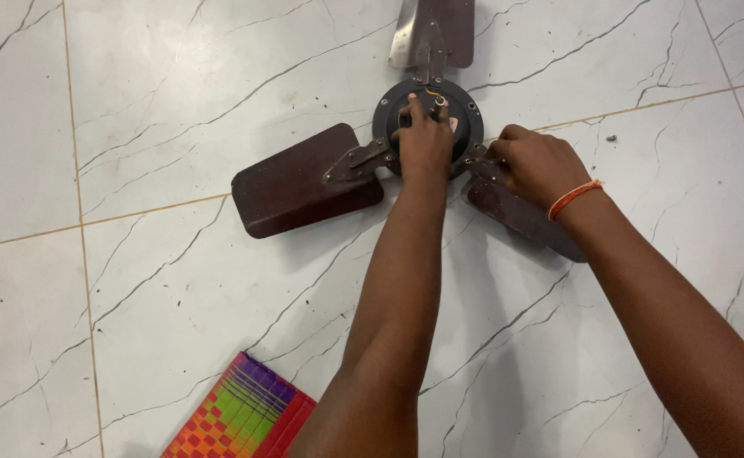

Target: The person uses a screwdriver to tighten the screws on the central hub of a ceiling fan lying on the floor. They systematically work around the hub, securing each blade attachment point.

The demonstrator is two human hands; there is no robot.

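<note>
We look down on a white marble-patterned tiled floor (134, 127) with thin gold-coloured joints, and it fills the whole view, so none of its edges show. On it lies a dark brown metal ceiling fan (304, 182) with three flat blades. The left blade lies whole and in plain sight; the far blade is cut off by the top of the view, and the right blade is mostly hidden under our right forearm. There is bare floor all round the fan, widest to its left.

At the bottom of the view, a woven mat (240, 420) in orange, green and purple checks shows only one corner.

Our left hand (425, 140) rests on the fan's round black hub, fingers curled about the short central stem; how tightly they close is hard to make out. Our right hand (535, 163), with an orange thread at the wrist, is closed on the metal bracket where the right blade joins the hub.
</note>
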